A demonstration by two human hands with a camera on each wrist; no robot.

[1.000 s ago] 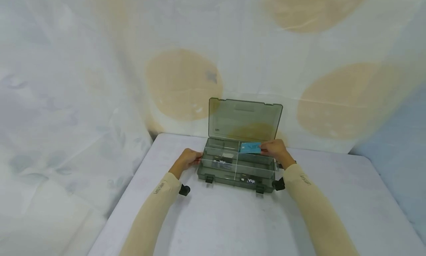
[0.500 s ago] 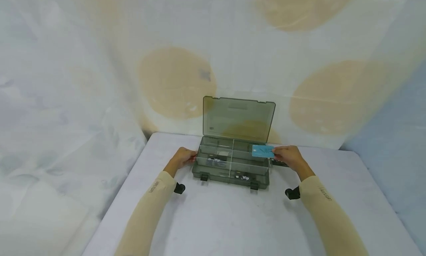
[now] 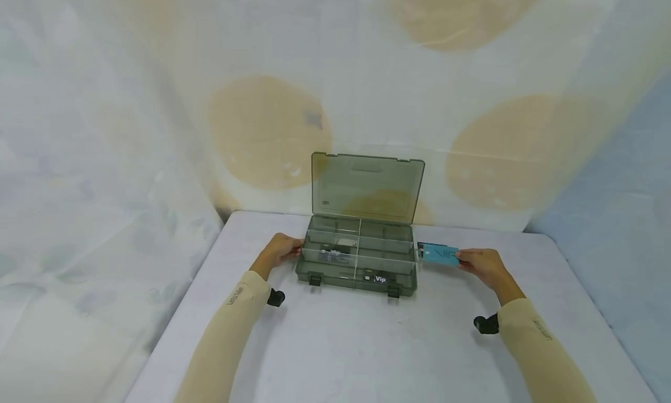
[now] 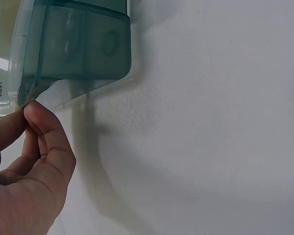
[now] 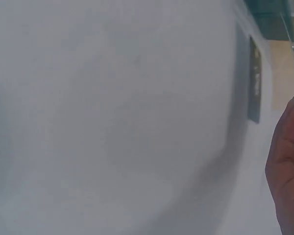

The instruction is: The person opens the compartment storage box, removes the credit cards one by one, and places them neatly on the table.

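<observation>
In the right wrist view the right hand (image 5: pixel 286 166) is cut off by the right edge, and the blue card (image 3: pixel 439 255) it holds barely shows. The left hand (image 4: pixel 27 171) runs off the lower-left corner. Labels inside the organizer box (image 3: pixel 356 263) are too small to read.

Smoky translucent compartment box (image 3: pixel 358 262), open, lid (image 3: pixel 367 187) standing upright at the far side. Divided into several cells, two dark latches along the near edge. Gripped at its left end by the left hand (image 3: pixel 280 250). Blue card (image 3: pixel 439 255) marked VIP, held roughly level just right of the box, pinched at its right end by the right hand (image 3: pixel 482 264); possibly clear of the table.
</observation>
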